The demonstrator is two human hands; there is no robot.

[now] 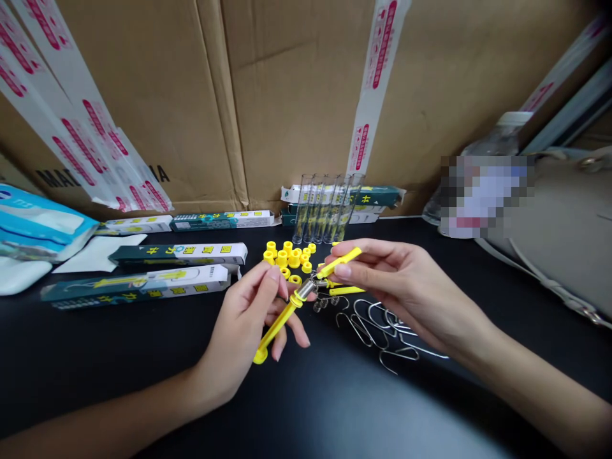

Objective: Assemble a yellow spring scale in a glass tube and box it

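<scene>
- A slender yellow plastic rod with a flared end (278,330) is slanting above the matte black surface (191,408), a silvery, spring-like metal piece (306,291) sitting at its upper end.
- The left hand (246,312) is grasping this rod, thumb and forefinger pinching near the metal piece.
- The right hand (406,274) is gripping a short yellow plastic stick (340,262), its tip pointing at the metal piece; whether they are touching, I cannot tell.
- The step in hand is apparently joining stick and spring end; the next move seems to be calling for a steady rod and careful lining-up.
- Small yellow plastic caps (282,258) are lying just beyond, bent silvery wire hooks (389,326) nearer the right forearm.
- Clear cylindrical tubes (319,220) are standing upright behind.
</scene>
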